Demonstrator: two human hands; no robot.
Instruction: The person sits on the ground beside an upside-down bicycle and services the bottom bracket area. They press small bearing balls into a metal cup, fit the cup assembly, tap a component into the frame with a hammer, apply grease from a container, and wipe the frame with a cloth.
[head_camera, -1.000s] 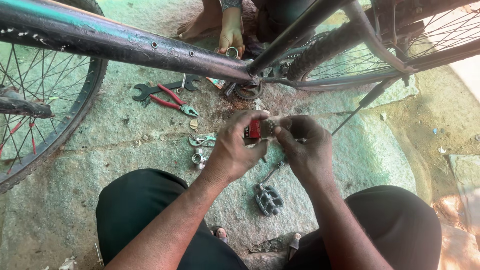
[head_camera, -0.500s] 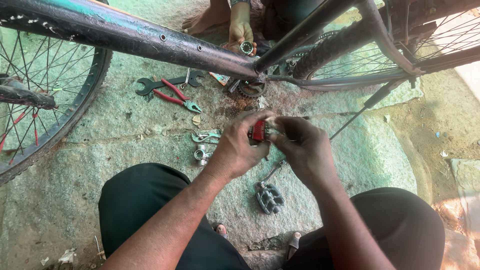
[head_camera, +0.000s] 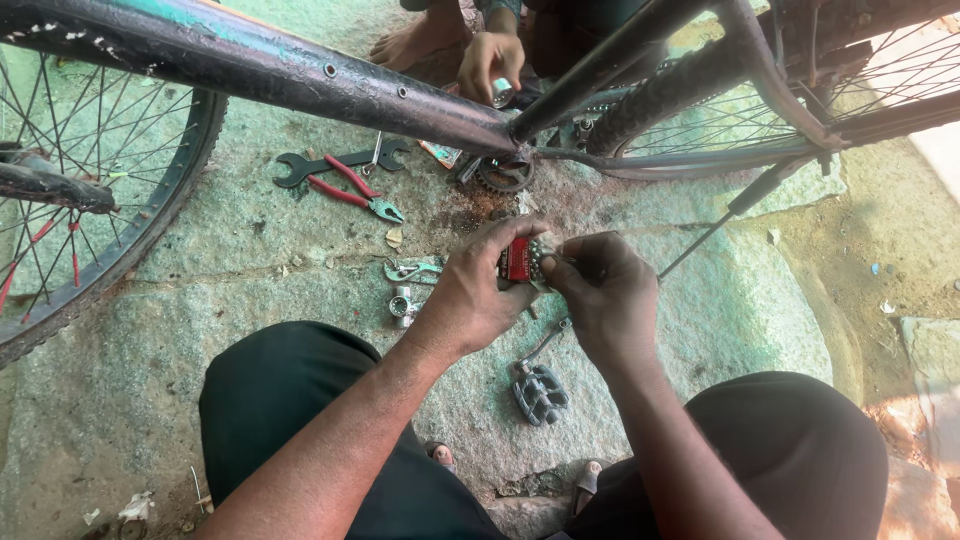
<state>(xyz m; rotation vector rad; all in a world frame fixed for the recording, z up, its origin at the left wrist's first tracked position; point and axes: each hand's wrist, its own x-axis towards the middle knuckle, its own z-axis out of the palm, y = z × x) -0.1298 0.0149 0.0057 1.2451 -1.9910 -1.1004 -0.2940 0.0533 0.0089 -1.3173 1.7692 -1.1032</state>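
— What are the hands on?
— The left hand (head_camera: 478, 300) has its fingers closed around a small red packet (head_camera: 516, 259), held above the stone floor (head_camera: 250, 270) below the bicycle frame (head_camera: 300, 75). The right hand (head_camera: 605, 290) pinches tiny steel balls (head_camera: 540, 262) at the packet's edge.
— Nearby?
— A pedal (head_camera: 540, 390) on its crank lies just under the hands; red-handled pliers (head_camera: 355, 190) and a spanner (head_camera: 335, 160) lie farther off.

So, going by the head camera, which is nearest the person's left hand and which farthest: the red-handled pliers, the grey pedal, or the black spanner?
From the left hand:
1. Grey pedal, on the stone just below and to the right of the hand, between the knees.
2. Red-handled pliers, up and to the left, nearer the bicycle frame.
3. Black spanner, just beyond the pliers, farthest up and left.
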